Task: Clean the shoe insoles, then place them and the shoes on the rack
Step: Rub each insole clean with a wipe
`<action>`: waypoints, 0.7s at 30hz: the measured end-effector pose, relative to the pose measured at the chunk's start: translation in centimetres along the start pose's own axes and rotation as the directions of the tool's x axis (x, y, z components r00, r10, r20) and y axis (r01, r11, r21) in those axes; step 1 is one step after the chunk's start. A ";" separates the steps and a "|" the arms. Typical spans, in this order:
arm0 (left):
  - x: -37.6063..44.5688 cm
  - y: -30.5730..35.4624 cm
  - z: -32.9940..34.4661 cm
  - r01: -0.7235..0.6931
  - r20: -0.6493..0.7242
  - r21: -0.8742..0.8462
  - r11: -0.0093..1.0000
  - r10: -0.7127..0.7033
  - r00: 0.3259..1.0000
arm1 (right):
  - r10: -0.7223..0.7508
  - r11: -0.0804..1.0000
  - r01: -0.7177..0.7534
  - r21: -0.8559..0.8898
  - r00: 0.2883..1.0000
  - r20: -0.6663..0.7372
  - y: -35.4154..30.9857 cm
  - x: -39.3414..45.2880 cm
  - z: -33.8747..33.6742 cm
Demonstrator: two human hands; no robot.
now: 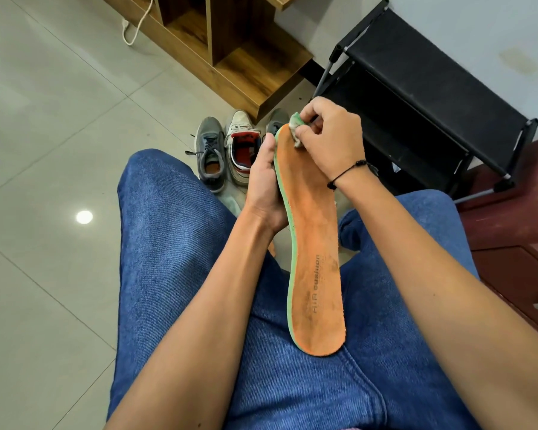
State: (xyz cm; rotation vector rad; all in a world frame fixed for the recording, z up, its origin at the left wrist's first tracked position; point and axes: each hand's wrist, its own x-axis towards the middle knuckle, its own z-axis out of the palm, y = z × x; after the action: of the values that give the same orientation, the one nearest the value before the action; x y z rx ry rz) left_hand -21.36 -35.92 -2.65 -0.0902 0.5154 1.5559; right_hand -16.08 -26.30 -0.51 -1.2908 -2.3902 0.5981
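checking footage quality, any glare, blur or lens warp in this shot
Head view: a round lamp reflection glares off the glossy floor tiles; wide-angle warp fans the tile seams and stretches the forearms near the bottom edge; lighting is soft and even; the insole print reads sharp, while the cloth under the right hand looks slightly smeared.

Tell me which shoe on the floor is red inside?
The white shoe in the middle. Its lining is red, while the grey shoe to its left is grey around the opening, with orange deep inside.

Blue denim jeans (180,259); black beaded wrist cord (348,172).
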 end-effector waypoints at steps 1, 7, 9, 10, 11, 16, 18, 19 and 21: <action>0.0 0.0 0.0 -0.003 -0.005 0.000 1.000 0.003 1.000 | -0.009 1.000 0.009 0.001 1.000 0.003 -0.1 0.0 0.0; 0.3 0.0 -0.1 -0.014 -0.016 -0.075 0.997 0.013 1.000 | -0.096 0.993 0.090 0.079 0.993 0.066 -1.1 -1.5 0.1; 0.4 -0.1 -0.1 -0.015 -0.022 -0.080 0.997 0.013 1.000 | -0.101 0.991 0.095 0.092 0.993 0.068 -1.0 -1.7 0.1; 0.4 -0.1 -0.1 -0.014 -0.010 -0.081 0.997 0.013 1.000 | -0.094 0.992 0.089 0.093 0.994 0.061 -1.0 -1.7 0.1; 0.3 -0.1 0.0 -0.011 0.002 -0.080 0.997 0.011 1.000 | -0.081 0.993 0.076 0.093 0.995 0.051 -0.9 -1.6 0.1; 0.0 -0.1 0.2 -0.012 0.034 -0.061 0.998 0.014 0.999 | -0.051 0.996 0.051 0.072 0.999 0.002 -0.6 -0.5 -0.1; 0.1 -0.1 0.1 -0.012 0.035 -0.055 0.998 0.014 0.999 | -0.061 0.997 0.062 0.050 0.998 -0.003 -0.5 -0.4 0.0; 0.1 0.0 0.0 -0.011 0.035 -0.051 0.999 0.013 0.999 | -0.062 0.997 0.062 0.051 0.998 -0.001 -0.5 -0.5 0.0; 0.2 0.0 -0.2 -0.012 0.033 -0.046 0.999 0.013 0.999 | -0.070 0.995 0.068 0.070 0.997 0.031 -0.6 -0.9 0.0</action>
State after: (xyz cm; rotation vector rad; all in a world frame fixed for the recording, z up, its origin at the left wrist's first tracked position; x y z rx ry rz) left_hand -21.41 -35.77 -2.91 -0.0960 0.4556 1.5793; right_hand -16.01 -27.39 -0.24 -1.1737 -2.4079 0.6809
